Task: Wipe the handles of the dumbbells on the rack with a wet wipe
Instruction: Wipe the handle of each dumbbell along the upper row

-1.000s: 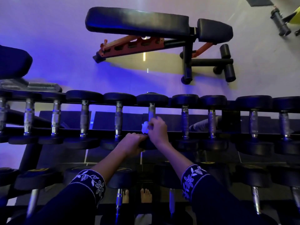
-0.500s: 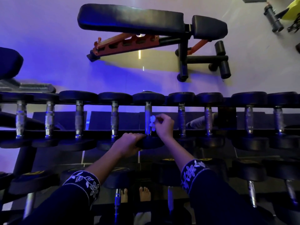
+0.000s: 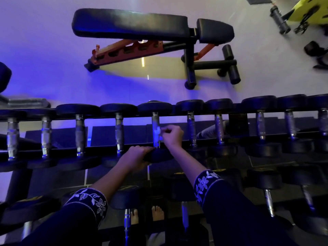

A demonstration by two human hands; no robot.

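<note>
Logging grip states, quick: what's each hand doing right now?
Left hand: grips the dumbbell by its near head.
Right hand: pinches the wet wipe against that dumbbell's handle.

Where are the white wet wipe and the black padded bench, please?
white wet wipe (image 3: 158, 130): head view, its bunched middle.
black padded bench (image 3: 129, 23): head view, its long backrest pad.

Head camera looks steeply down, close over the rack (image 3: 62, 151).
</note>
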